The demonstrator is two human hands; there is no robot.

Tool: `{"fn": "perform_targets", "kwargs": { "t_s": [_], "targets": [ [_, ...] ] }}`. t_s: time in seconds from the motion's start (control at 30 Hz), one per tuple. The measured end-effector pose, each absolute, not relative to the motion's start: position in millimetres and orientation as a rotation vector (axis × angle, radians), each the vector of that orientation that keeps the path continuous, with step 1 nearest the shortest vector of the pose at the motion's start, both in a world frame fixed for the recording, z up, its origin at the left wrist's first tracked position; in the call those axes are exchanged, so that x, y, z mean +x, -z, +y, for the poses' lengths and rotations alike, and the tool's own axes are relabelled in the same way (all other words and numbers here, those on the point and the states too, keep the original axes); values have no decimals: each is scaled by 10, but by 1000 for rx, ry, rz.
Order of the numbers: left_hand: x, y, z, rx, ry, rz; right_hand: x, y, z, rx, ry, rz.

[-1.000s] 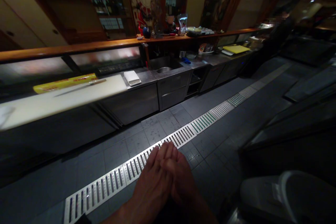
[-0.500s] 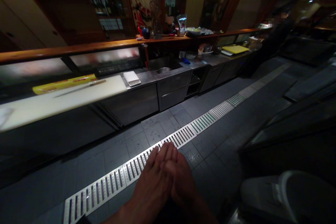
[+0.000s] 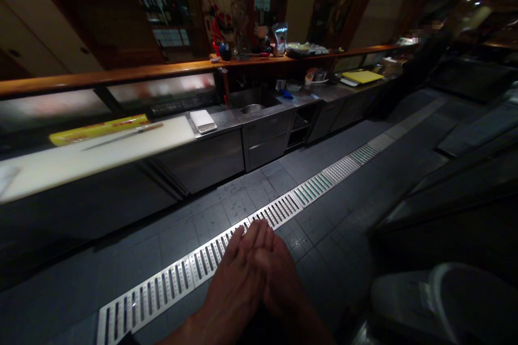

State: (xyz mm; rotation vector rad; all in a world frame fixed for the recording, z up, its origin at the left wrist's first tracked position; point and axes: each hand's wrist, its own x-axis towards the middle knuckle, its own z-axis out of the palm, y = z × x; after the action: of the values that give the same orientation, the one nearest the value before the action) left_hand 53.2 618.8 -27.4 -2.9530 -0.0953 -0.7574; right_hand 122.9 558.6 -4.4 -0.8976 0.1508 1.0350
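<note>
My left hand (image 3: 237, 283) and my right hand (image 3: 281, 269) are clasped together low in the middle of the view, above the floor drain grate (image 3: 218, 245). The back of my left hand faces up, and its fingers are partly hidden against the right hand. My right hand is folded against the left, with its thumb lying over the left fingers. Both hands are closed on each other, and no object shows in them.
On the left counter, a knife (image 3: 125, 136) lies on a white cutting board (image 3: 97, 159) beside a yellow roll (image 3: 99, 128). A white scale-like box (image 3: 203, 121) and a sink (image 3: 253, 102) follow. A grey bin (image 3: 441, 302) is at lower right; a person (image 3: 421, 67) stands far right.
</note>
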Motion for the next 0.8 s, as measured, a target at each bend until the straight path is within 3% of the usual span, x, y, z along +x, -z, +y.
{"fn": "perform_targets", "kwargs": {
  "t_s": [0.8],
  "targets": [
    [567, 252, 6208, -2972, 817, -72, 1267, 3, 5581, -831, -1069, 99]
  ]
}}
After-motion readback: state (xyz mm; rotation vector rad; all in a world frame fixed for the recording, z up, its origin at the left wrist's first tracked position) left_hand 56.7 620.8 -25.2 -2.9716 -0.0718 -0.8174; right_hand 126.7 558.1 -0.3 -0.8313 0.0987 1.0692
